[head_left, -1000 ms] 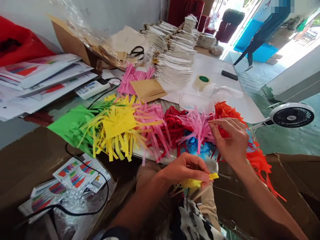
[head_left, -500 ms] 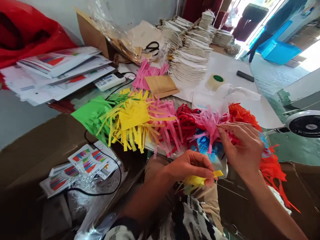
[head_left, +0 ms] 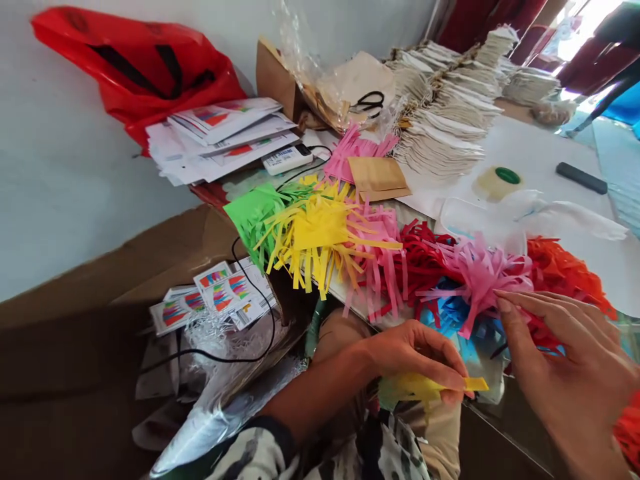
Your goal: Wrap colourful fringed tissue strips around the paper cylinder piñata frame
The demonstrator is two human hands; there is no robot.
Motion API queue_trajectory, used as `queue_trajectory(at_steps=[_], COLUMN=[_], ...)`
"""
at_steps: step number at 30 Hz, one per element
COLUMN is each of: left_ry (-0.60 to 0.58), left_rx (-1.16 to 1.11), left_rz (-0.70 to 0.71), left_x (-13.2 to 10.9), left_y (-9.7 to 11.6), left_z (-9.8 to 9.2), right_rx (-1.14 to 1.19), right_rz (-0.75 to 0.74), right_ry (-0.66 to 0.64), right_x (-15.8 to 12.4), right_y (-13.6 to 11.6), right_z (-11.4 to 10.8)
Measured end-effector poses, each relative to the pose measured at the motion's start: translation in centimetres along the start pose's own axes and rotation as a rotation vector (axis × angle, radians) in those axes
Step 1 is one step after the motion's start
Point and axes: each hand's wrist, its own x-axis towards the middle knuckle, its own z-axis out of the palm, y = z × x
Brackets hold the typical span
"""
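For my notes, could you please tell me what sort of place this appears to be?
It appears to be a small handicraft workshop making paper decorations: fringed coloured paper lies in heaps, cream paper bundles are stacked behind, and printed cards lie nearby.

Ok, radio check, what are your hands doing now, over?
Left hand pinching yellow paper. Right hand open at pink paper fringe. Blue paper fringe just below it.

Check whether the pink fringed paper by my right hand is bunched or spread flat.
Bunched: the pink fringed paper is gathered at the middle into a tuft, its strips splaying outward, beside the right hand.
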Motion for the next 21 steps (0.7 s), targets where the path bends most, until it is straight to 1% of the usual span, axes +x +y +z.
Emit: queue_trajectory(at_steps=[4,10,13,16,21], left_ry=[-0.021,-0.011,0.006,0.031,0.013], left_rx=[-0.018,-0.036,-0.033,-0.028,-0.033], left_rz=[-0.003,-0.001,0.007,-0.008,0.028], left_x=[-0.1,-0.2,-0.4,-0.4,-0.4], left_y=[0.1,0.0,0.0,0.2,0.5], left_z=[0.1,0.0,0.1,0.2,0.3], right_rx=[0.028,0.032,0.039,0.019,-0.021], right_rz=[0.002,-0.025,-0.007,0.024,0.09], right_ry=[-0.008,-0.046,-0.063,-0.065,-0.041], right_x=[0.1,0.5,1.0,1.6,3.5], right_y=[-0.5,-0.7,-0.6,-0.1,1.8], right_z=[0.2,0.4,0.5,0.5,0.5])
